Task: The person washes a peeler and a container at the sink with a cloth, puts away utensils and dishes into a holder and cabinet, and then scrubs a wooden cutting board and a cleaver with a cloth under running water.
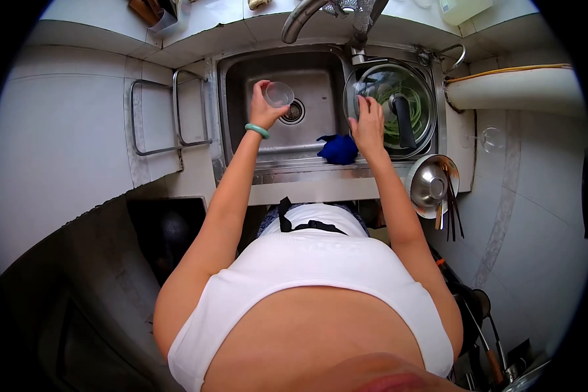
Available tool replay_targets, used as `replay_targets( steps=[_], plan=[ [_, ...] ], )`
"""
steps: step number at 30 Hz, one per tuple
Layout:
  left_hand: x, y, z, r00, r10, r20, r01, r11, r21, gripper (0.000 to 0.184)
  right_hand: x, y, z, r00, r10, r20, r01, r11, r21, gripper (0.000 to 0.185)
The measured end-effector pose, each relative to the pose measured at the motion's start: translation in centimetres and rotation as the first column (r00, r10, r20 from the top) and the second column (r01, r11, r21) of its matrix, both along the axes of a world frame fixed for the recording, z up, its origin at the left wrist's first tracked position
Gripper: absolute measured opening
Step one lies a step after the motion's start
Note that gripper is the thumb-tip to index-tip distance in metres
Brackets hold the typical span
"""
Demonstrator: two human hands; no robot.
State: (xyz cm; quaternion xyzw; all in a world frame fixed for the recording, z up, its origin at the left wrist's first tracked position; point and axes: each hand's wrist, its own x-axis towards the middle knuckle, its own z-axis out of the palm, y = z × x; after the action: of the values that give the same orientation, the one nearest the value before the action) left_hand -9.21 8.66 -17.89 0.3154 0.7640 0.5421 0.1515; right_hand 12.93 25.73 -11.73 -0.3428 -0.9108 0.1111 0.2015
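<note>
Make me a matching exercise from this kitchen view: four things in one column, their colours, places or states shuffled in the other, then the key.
Things:
1. Small clear cup
2. Cloth
3. Clear lid
4. Metal bowl

Descriptions:
A. Deep blue, bunched up
B. Has thin sticks standing in it
C. Held in the left hand
D. Fitted with a black handle

Right pairs: 1-C, 2-A, 3-D, 4-B
</note>
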Motion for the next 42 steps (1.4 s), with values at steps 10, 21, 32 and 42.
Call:
replay_targets(
  steps=[10, 21, 32, 42],
  plan=[
    [1.0, 2.2, 6.1, 0.955, -0.142, 0.259, 0.065, 0.956, 0.286, 0.082, -4.4, 9.6, -1.4, 0.991, -0.018, 0.136, -0.006, 0.984, 0.179, 0.025],
    [0.6, 2.3, 5.3, 0.893, -0.206, 0.399, 0.045, 0.925, 0.377, 0.085, -4.6, 9.5, -0.2, 0.992, -0.053, 0.111, 0.031, 0.982, 0.186, 0.02],
    [0.4, 2.2, 5.0, 0.902, -0.206, 0.379, 0.062, 0.931, 0.36, 0.083, -4.3, 9.9, -1.0, 0.99, -0.081, 0.112, 0.067, 0.99, 0.122, 0.02],
    [0.1, 1.0, 2.4, 0.969, -0.09, 0.228, 0.039, 0.976, 0.216, 0.087, -6.2, 1.7, 0.6, 0.972, 0.134, -0.195, -0.183, 0.949, -0.256, 0.037]
  ],
)
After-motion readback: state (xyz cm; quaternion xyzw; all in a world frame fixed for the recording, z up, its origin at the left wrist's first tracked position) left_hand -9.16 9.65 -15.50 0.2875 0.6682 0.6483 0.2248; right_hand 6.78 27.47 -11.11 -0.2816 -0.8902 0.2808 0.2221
